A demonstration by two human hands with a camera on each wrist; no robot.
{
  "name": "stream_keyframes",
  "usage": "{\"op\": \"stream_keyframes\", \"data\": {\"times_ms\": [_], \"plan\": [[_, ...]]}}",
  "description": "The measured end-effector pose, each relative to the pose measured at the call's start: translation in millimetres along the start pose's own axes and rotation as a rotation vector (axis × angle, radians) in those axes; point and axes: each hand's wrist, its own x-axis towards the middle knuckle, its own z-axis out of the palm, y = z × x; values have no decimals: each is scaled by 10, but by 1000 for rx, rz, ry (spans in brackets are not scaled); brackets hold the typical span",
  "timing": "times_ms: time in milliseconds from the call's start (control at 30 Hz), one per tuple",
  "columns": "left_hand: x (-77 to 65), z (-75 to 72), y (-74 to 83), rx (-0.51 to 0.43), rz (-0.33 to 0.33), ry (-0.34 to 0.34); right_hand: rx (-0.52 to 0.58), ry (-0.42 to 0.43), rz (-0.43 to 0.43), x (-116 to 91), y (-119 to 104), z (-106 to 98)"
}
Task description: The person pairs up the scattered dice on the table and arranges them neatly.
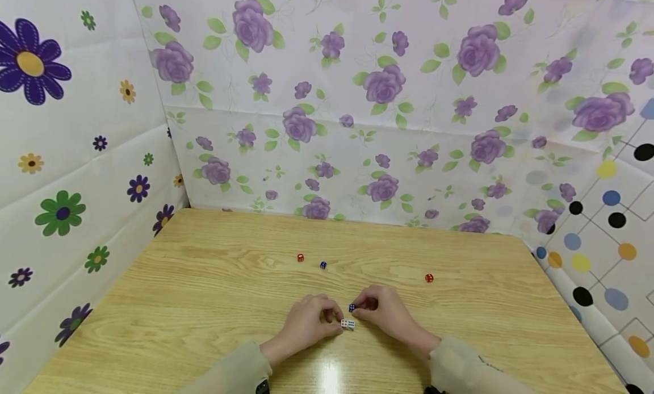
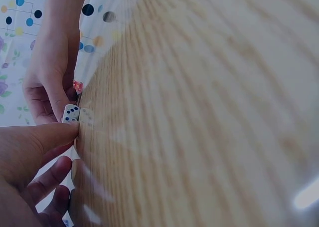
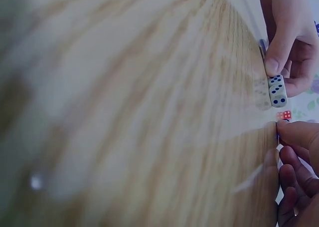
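Note:
Two white dice [image 1: 350, 325] stand side by side on the wooden table, dotted with blue and red pips. My left hand [image 1: 309, 321] pinches the left one between thumb and index finger. Just behind them, my right hand [image 1: 386, 313] pinches a blue die [image 1: 352, 307] at the table surface. In the left wrist view a white die [image 2: 71, 113] shows beyond the left thumb. From the right wrist, the white dice [image 3: 277, 91] appear in a row against the left fingertips, while the right fingers mostly hide the blue die.
Farther back on the table [image 1: 230, 269] lie a red die [image 1: 300, 258] and another blue die [image 1: 323, 265]. A second red die [image 1: 429, 278] sits off to the right. Flower-printed cloth [image 1: 327, 150] rises behind the far edge, with patterned cloth at both sides.

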Motion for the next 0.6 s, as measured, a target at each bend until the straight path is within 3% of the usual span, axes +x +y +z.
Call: {"op": "stream_keyframes", "data": {"times_ms": [600], "plan": [[2,13,-12,-1,10,10,-14,16,9,-15,-16,-1]]}}
